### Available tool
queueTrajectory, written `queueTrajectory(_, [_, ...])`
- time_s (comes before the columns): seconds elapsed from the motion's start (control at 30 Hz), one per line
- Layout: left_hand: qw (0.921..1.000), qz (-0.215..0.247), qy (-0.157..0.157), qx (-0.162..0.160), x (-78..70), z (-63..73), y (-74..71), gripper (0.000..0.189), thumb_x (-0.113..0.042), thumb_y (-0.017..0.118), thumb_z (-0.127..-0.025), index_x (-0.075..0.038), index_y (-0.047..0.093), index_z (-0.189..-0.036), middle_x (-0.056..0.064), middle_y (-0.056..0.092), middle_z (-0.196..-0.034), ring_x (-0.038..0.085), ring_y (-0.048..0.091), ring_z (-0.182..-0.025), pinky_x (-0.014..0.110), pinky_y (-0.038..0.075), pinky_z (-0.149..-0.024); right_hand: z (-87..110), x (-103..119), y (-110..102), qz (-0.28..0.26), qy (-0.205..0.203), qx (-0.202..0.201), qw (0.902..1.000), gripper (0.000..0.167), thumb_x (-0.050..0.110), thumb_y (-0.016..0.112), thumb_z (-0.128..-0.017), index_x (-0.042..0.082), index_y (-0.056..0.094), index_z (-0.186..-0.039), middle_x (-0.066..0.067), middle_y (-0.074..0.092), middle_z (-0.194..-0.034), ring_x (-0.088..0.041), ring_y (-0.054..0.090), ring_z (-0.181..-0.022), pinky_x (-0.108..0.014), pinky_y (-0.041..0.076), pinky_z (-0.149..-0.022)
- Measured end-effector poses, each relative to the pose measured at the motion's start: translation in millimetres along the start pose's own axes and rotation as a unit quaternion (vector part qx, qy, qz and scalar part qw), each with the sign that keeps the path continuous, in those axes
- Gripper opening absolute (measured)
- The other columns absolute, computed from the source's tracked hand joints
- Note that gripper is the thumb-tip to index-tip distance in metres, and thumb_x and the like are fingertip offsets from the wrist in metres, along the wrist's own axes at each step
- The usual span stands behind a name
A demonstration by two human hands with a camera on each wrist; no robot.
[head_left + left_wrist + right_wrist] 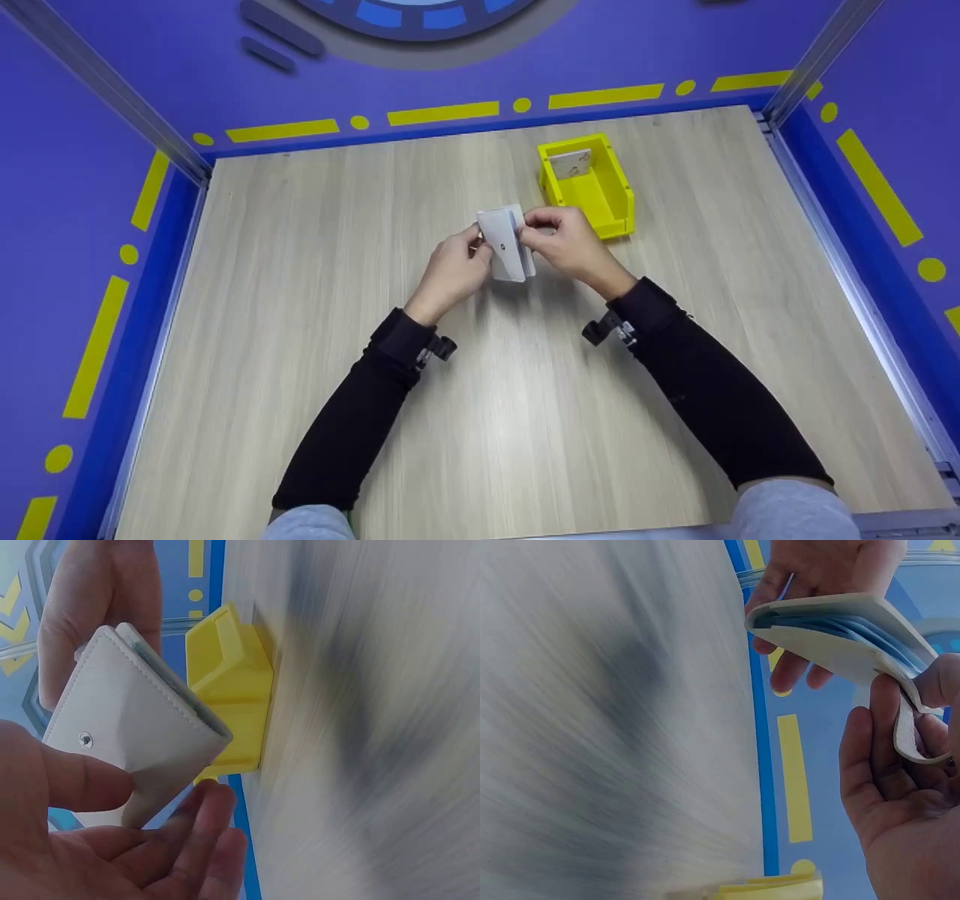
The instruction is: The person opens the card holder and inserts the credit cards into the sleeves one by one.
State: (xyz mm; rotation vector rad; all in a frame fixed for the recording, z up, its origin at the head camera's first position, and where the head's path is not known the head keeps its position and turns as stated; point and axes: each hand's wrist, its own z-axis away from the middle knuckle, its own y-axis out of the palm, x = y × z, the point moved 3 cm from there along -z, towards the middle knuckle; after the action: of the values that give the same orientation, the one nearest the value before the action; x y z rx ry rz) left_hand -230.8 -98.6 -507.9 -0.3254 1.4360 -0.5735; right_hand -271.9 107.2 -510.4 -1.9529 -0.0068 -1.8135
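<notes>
A pale grey-white wallet [499, 238] with a round metal snap is held above the table between both hands. My left hand [454, 268] pinches its left side, the thumb on the snap face and the fingers behind. At the opposite side, my right hand [568, 244] pinches the wallet's closing strap [905, 731], which stands bent away from the body. The wallet [817, 645] is partly spread, and bluish sleeves [847, 628] show between its covers. From the left wrist, the wallet [139, 720] hides part of the right hand [112, 585].
A yellow open-fronted bin [621, 191] stands on the table just beyond the right hand. Inside, a small whitish patterned piece [571, 163] leans at its far end. The wooden table [300, 300] is bordered by blue-purple walls [450, 82] with yellow marks.
</notes>
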Motion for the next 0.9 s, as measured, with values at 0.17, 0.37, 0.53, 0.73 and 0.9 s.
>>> queueTrajectory(0.17, [0.9998, -0.016, -0.001, -0.011, 0.7, -0.4, 0.4, 0.039, -0.022, 0.052, -0.110, -0.013, 0.068, -0.144, 0.012, 0.077, -0.120, 0.024, 0.071, -0.102, 0.037, 0.058, -0.083, 0.6, 1.2, 1.3, 0.005, 0.004, 0.007, 1.0000, 0.024, 0.015, 0.071, -0.102, 0.000, 0.082, -0.117, -0.018, 0.081, -0.116, -0.015, 0.071, -0.095, -0.020, 0.060, -0.081])
queueTrajectory(0.37, [0.9997, -0.015, 0.010, -0.016, 0.6, -0.3, 0.1, 0.037, -0.021, 0.052, -0.109, -0.013, 0.068, -0.142, 0.012, 0.076, -0.118, 0.025, 0.072, -0.104, 0.040, 0.060, -0.086, 1.1, 6.3, 0.8, 0.045, -0.010, 0.015, 0.9988, 0.022, 0.016, 0.073, -0.104, 0.002, 0.083, -0.117, -0.015, 0.083, -0.118, -0.019, 0.074, -0.102, -0.021, 0.060, -0.089])
queueTrajectory(0.53, [0.9995, -0.023, 0.011, -0.016, -0.3, -1.1, -0.4, 0.035, -0.021, 0.052, -0.108, -0.014, 0.070, -0.138, 0.012, 0.077, -0.119, 0.026, 0.072, -0.104, 0.041, 0.059, -0.087, 0.8, 6.5, -0.5, 0.055, -0.012, 0.032, 0.9979, 0.024, 0.018, 0.070, -0.107, 0.004, 0.082, -0.122, -0.015, 0.082, -0.123, -0.021, 0.075, -0.107, -0.022, 0.061, -0.088])
queueTrajectory(0.73, [0.9993, -0.035, -0.002, -0.012, 1.8, -2.7, -1.4, 0.038, -0.021, 0.052, -0.108, -0.013, 0.071, -0.140, 0.013, 0.078, -0.120, 0.028, 0.072, -0.101, 0.041, 0.059, -0.085, 1.2, 1.9, -0.5, 0.040, 0.003, 0.065, 0.9970, 0.024, 0.016, 0.067, -0.110, 0.003, 0.081, -0.124, -0.017, 0.081, -0.123, -0.022, 0.076, -0.103, -0.041, 0.066, -0.093])
queueTrajectory(0.9, [0.9992, -0.037, -0.011, -0.005, 2.9, -1.8, -0.2, 0.045, -0.021, 0.052, -0.109, -0.012, 0.066, -0.150, 0.013, 0.077, -0.121, 0.027, 0.072, -0.101, 0.039, 0.059, -0.085, 0.7, 1.8, 0.1, 0.045, 0.007, 0.075, 0.9961, 0.021, 0.015, 0.070, -0.107, 0.002, 0.082, -0.119, -0.018, 0.081, -0.116, -0.019, 0.074, -0.096, -0.034, 0.066, -0.089])
